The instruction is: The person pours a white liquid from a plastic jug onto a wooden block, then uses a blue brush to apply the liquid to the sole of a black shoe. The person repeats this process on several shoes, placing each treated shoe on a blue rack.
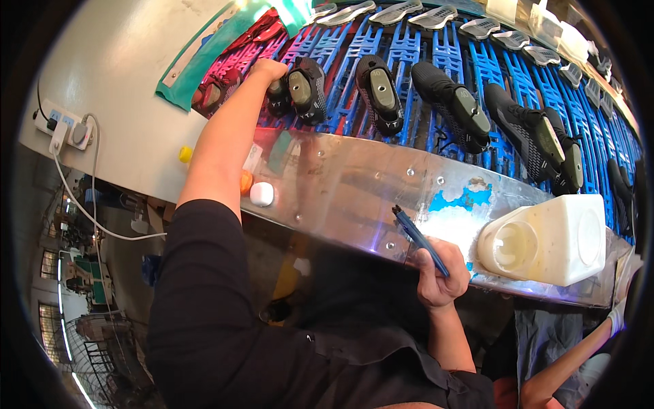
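Note:
My left arm stretches out to the blue slatted conveyor, where my left hand [270, 69] is at a dark shoe [278, 99]. Its fingers are mostly hidden, so whether it grips the shoe is unclear. My right hand [443, 276] is closed around a slim blue brush [421, 240], its dark tip pointing up and left over the metal ledge [340, 184]. Beside that hand stands a whitish plastic container [555, 238] with pale liquid in its round opening. Black shoes, among them one [308, 90] just right of my left hand and another [379, 95], lie on the conveyor [402, 51].
Grey-white insoles or sole pieces [434, 17] line the conveyor's far side. A green cover [197, 58] crosses its left end. A white cap [261, 194] and an orange one [246, 182] sit on the ledge. Another person's forearm [569, 365] shows at lower right.

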Available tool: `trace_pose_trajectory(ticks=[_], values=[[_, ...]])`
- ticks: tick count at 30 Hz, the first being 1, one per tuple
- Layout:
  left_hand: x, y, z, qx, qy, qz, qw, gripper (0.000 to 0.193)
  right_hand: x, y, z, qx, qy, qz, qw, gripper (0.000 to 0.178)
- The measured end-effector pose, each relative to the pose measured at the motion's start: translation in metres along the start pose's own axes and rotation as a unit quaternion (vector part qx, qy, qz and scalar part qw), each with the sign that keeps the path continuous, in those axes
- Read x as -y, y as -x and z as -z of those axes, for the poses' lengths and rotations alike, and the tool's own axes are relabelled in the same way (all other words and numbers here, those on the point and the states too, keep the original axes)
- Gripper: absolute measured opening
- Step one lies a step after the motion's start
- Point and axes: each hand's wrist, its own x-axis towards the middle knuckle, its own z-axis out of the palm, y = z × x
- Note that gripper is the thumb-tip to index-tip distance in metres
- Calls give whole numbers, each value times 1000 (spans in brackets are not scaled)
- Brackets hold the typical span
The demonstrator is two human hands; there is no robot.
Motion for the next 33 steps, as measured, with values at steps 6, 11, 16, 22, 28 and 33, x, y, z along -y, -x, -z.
trace_pose_trajectory(ticks=[6, 11, 16, 22, 28, 33], values=[[-106, 79, 36, -61, -1, -121, 991, 65, -2, 0, 4, -22, 26, 0, 999, 21], [-163, 62, 5, 213, -283, -142, 924, 78, -4, 1, 8, -23, 21, -2, 1000, 21], [-184, -21, -65, 361, -338, -56, 867, 83, -9, 0, 11, -33, 17, 7, 999, 25], [-143, -47, -86, 359, -357, 58, 860, 93, -10, -3, 13, -46, -28, 35, 998, 34], [-171, 28, -60, 204, -314, -27, 927, 99, -13, 2, 15, -63, -22, 28, 997, 35], [-143, 92, 19, 25, -124, -111, 986, 131, -8, 3, 15, -83, -23, 33, 996, 36]])
